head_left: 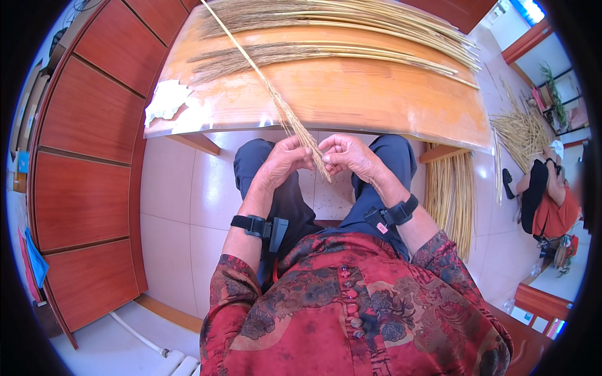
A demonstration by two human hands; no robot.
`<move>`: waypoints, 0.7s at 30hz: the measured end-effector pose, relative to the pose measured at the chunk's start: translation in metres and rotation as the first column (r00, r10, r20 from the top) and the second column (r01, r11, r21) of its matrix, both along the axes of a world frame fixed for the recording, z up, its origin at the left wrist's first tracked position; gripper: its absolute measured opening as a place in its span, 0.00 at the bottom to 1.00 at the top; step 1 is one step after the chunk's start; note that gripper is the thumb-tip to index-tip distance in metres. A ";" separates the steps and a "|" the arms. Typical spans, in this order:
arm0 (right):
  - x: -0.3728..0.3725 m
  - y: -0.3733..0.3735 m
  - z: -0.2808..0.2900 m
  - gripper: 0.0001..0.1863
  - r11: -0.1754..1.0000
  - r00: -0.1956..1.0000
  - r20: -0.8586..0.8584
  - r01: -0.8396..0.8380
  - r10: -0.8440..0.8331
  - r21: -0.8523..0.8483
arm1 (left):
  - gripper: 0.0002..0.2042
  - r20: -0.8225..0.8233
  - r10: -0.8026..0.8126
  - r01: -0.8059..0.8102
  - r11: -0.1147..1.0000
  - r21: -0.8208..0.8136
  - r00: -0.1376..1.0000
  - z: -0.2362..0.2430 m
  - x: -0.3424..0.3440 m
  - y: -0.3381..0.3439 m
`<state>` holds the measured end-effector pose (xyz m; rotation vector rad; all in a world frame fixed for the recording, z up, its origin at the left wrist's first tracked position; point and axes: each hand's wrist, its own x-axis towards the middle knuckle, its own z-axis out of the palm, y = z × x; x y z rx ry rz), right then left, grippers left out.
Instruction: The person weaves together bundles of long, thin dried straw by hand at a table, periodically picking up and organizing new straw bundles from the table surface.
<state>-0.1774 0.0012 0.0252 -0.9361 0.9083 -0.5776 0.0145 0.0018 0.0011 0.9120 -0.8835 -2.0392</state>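
A dried grass stalk (249,59) with a bushy, straw-coloured seed head (290,116) slants across the table's near edge, its tip pointing down between my knees. My left hand (287,161) is closed at the left of the seed head, the fingertips partly hidden behind it. On the other side, my right hand (352,155) pinches the fine strands near the tip with thumb and bent fingers. Beyond the hands, a small bundle of similar stalks (332,50) lies across the wooden table (351,100), brushy ends to the left.
A larger bundle of stalks (351,14) lies along the table's far side. White crumpled paper (168,100) sits at the left corner. Long stalks (450,194) stand right of my knee. A red cabinet (88,156) rises at left; another person (555,200) sits near piled stalks (523,135).
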 end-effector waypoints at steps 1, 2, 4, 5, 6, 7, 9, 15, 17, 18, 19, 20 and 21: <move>0.000 0.001 0.002 0.13 1.000 1.000 0.001 -0.004 0.004 0.009 | 0.07 0.000 0.001 -0.001 1.000 0.000 1.000 0.000 0.000 0.000; 0.000 0.001 0.003 0.13 1.000 1.000 0.002 -0.007 0.007 0.018 | 0.07 0.001 -0.006 0.006 1.000 -0.002 1.000 0.000 0.000 0.000; 0.002 0.002 0.004 0.13 1.000 1.000 -0.002 -0.007 0.007 0.006 | 0.07 0.002 -0.013 0.013 1.000 -0.004 1.000 0.000 0.001 0.000; 0.003 0.002 0.004 0.13 1.000 1.000 -0.007 -0.008 0.007 -0.007 | 0.07 -0.001 -0.009 0.009 1.000 -0.002 1.000 -0.002 0.001 0.000; 0.004 0.002 0.002 0.13 1.000 1.000 -0.007 -0.006 0.006 -0.007 | 0.07 -0.005 -0.006 0.006 1.000 -0.001 1.000 -0.002 0.001 0.000; 0.005 0.003 0.000 0.13 0.999 1.000 -0.024 -0.016 0.015 -0.035 | 0.07 -0.005 -0.007 0.007 1.000 -0.001 1.000 -0.003 0.001 -0.001; 0.007 0.002 -0.002 0.13 0.998 0.999 -0.039 -0.028 0.026 -0.062 | 0.08 -0.019 -0.018 0.018 1.000 -0.014 1.000 -0.003 0.001 0.000; 0.011 0.002 0.006 0.13 0.988 0.994 -0.103 -0.033 0.017 -0.154 | 0.07 0.043 -0.025 0.025 1.000 -0.008 0.999 -0.001 -0.002 0.002; 0.013 0.002 0.009 0.14 0.988 0.994 -0.108 -0.030 0.013 -0.154 | 0.08 0.032 -0.011 0.011 1.000 -0.017 0.999 -0.002 -0.002 0.002; 0.012 0.002 0.009 0.14 0.988 0.994 -0.108 -0.029 0.013 -0.153 | 0.09 0.020 0.003 -0.003 1.000 -0.027 1.000 -0.002 -0.001 0.002; 0.011 0.002 0.009 0.14 0.993 0.997 -0.080 -0.012 0.003 -0.115 | 0.09 0.020 0.003 -0.003 1.000 -0.026 1.000 -0.001 -0.001 0.002; 0.010 0.002 0.008 0.15 0.997 0.999 -0.053 0.004 -0.008 -0.076 | 0.09 0.015 0.007 -0.007 1.000 -0.026 1.000 0.000 -0.002 0.002; 0.009 0.002 0.006 0.15 0.997 0.999 -0.054 0.004 -0.008 -0.075 | 0.09 0.010 0.011 -0.011 1.000 -0.025 1.000 0.001 -0.002 0.002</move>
